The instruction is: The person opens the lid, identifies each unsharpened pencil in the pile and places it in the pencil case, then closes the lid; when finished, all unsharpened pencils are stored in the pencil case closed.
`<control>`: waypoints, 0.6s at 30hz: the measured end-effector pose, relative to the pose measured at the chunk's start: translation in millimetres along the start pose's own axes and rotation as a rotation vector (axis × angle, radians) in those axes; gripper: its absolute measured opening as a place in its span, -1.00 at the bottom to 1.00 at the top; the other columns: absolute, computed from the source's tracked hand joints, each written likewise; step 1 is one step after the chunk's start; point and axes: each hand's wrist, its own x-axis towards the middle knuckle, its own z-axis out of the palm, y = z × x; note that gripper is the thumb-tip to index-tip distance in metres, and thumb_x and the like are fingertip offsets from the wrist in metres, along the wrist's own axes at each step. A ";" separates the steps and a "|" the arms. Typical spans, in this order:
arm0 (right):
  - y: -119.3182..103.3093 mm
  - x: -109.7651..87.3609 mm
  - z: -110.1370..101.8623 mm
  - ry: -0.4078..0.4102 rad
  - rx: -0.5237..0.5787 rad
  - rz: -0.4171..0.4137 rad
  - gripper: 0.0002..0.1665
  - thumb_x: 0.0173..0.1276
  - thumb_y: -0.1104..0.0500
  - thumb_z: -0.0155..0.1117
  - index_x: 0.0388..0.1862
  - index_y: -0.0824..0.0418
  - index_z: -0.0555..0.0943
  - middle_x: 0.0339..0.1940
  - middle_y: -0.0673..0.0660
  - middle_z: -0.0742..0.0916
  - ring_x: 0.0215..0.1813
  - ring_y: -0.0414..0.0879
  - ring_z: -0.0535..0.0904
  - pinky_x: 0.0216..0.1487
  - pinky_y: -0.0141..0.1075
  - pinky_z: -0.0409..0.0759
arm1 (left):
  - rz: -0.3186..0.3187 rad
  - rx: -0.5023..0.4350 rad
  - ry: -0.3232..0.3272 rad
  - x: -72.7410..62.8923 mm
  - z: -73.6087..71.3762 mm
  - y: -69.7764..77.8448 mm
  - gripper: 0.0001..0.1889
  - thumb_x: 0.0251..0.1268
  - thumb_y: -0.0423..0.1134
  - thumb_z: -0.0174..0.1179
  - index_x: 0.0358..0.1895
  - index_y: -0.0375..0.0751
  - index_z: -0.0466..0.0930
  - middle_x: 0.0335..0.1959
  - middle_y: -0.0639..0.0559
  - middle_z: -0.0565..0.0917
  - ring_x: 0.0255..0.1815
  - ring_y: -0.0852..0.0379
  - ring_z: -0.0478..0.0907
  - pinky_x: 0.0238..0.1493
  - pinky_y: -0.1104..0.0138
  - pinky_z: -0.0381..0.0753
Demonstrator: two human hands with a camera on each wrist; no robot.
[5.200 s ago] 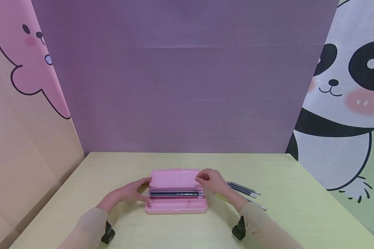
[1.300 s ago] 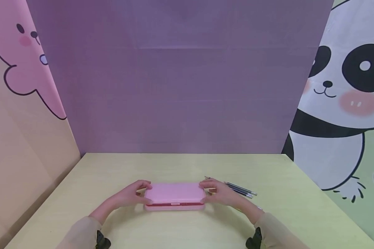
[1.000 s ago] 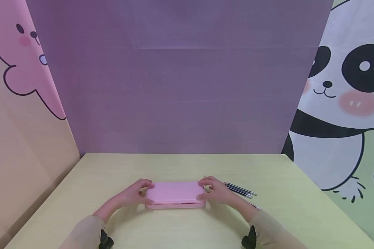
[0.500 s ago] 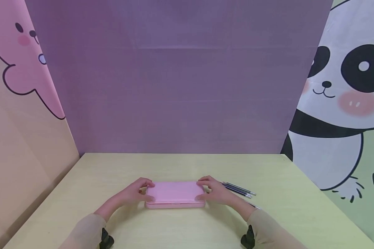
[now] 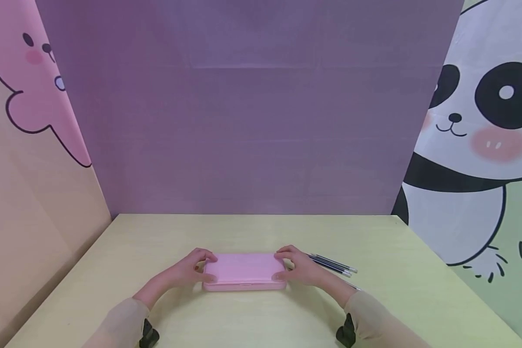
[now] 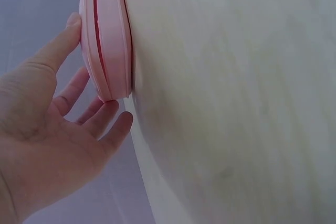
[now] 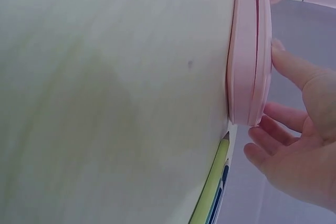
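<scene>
A pink pencil case [image 5: 244, 268] lies flat on the table with its lid down; its contents are hidden. My left hand [image 5: 187, 270] holds the left end, thumb on the lid near the front and index finger at the back edge. At the right end, my right hand [image 5: 302, 268] grips in the same way. A thin red line runs along the seam between lid and base of the case [image 6: 113, 35] in the left wrist view. There, the lower fingers of the left hand [image 6: 58, 119] lie against the case's end.
Several dark pencils [image 5: 332, 265] lie on the table [image 5: 243, 321] just right of my right hand, partly behind it. In the right wrist view a yellow-green pencil [image 7: 212, 182] points toward the case's end. A purple backdrop [image 5: 252, 111] rises behind the table.
Earlier the case stood open with pencils inside, my right hand at the raised lid. The lid has since come down toward me, both hands moving to its ends; the last half second shows almost no movement.
</scene>
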 end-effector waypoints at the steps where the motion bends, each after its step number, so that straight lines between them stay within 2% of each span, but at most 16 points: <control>1: -0.1 0.1 0.3 -0.001 -0.003 -0.003 -0.30 0.15 0.00 0.40 0.18 0.38 0.48 0.22 0.26 0.47 0.28 0.21 0.35 0.28 0.14 0.34 | -0.006 0.002 -0.002 -0.2 -0.1 0.5 -0.55 0.08 -0.16 0.36 0.03 -0.19 0.45 0.20 -0.16 0.32 0.33 -0.26 0.22 0.34 -0.15 0.23; 7: -2.5 1.3 0.4 -0.017 -0.025 -0.018 -0.28 0.16 0.00 0.39 0.19 0.41 0.46 0.23 0.30 0.45 0.29 0.23 0.34 0.30 0.14 0.32 | -0.017 0.010 -0.011 -2.3 -0.6 3.6 -0.56 0.09 -0.19 0.36 0.04 -0.16 0.46 0.20 -0.17 0.29 0.33 -0.27 0.20 0.32 -0.19 0.22; 14: -1.4 0.3 -0.5 -0.017 -0.046 -0.022 -0.27 0.15 -0.01 0.40 0.20 0.37 0.46 0.23 0.29 0.45 0.29 0.23 0.34 0.30 0.15 0.31 | 0.039 -0.002 -0.051 -4.7 -0.8 3.6 -0.56 0.14 -0.18 0.32 0.07 -0.21 0.44 0.23 -0.23 0.22 0.34 -0.32 0.14 0.31 -0.27 0.14; 18: 1.5 -0.7 -0.4 0.002 -0.032 -0.032 -0.29 0.14 -0.01 0.40 0.19 0.36 0.48 0.22 0.30 0.47 0.28 0.24 0.35 0.28 0.16 0.32 | 0.046 0.009 -0.042 -3.6 -1.3 2.8 -0.50 0.13 -0.16 0.33 0.11 -0.24 0.41 0.23 -0.21 0.25 0.35 -0.31 0.17 0.33 -0.21 0.18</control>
